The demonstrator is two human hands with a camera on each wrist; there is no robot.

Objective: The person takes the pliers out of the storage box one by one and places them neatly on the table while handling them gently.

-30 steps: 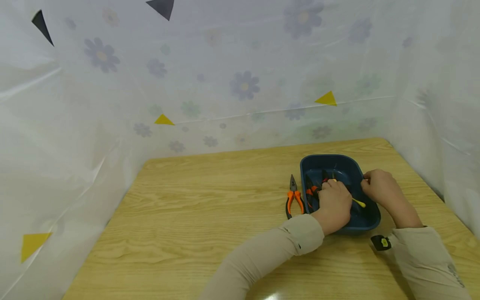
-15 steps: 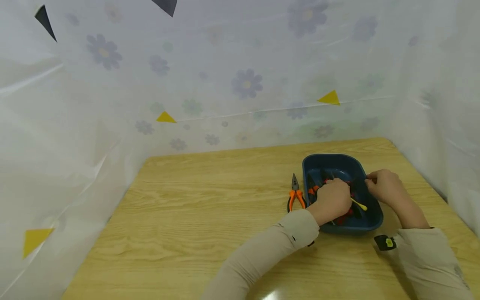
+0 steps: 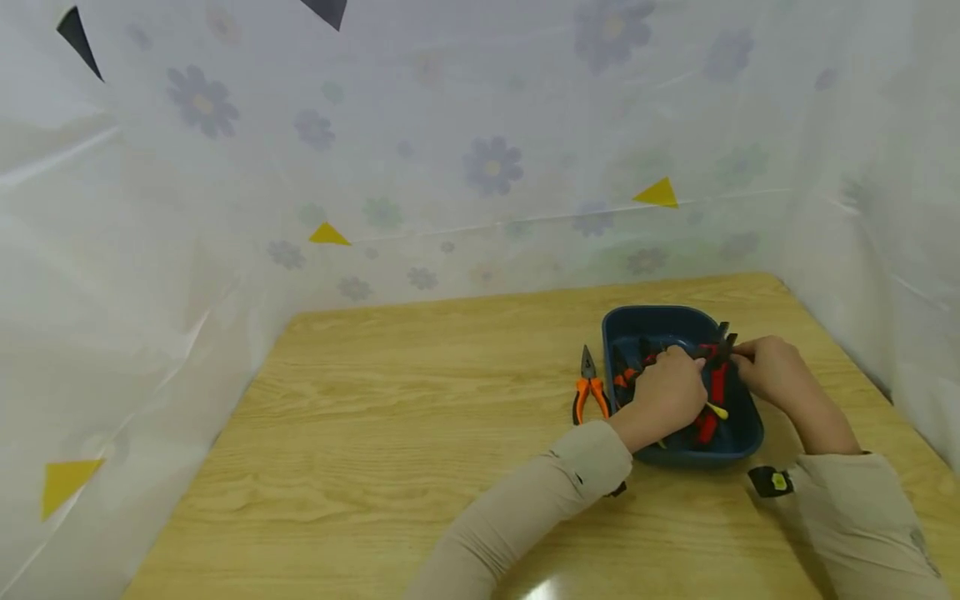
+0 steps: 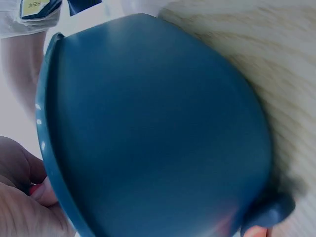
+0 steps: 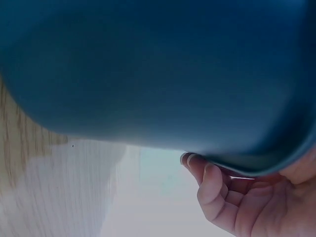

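Observation:
The dark blue bin stands at the table's right side. My left hand is down inside it, holding a red-and-black tool whose dark ends stick up near the right rim; its exact kind is hard to tell. In the left wrist view, a bit of red shows between thumb and finger of the left hand. My right hand grips the bin's right rim, fingers curled under it in the right wrist view. A slender yellow handle and orange-and-black tools lie in the bin, partly hidden.
Long-nose pliers with orange-and-black handles lie on the wooden table, just left of the bin. A flowered plastic sheet hangs round the back and sides.
The red-and-black tool has come into view beside my left hand, its dark ends now raised by the right rim. My right hand has stayed at that rim.

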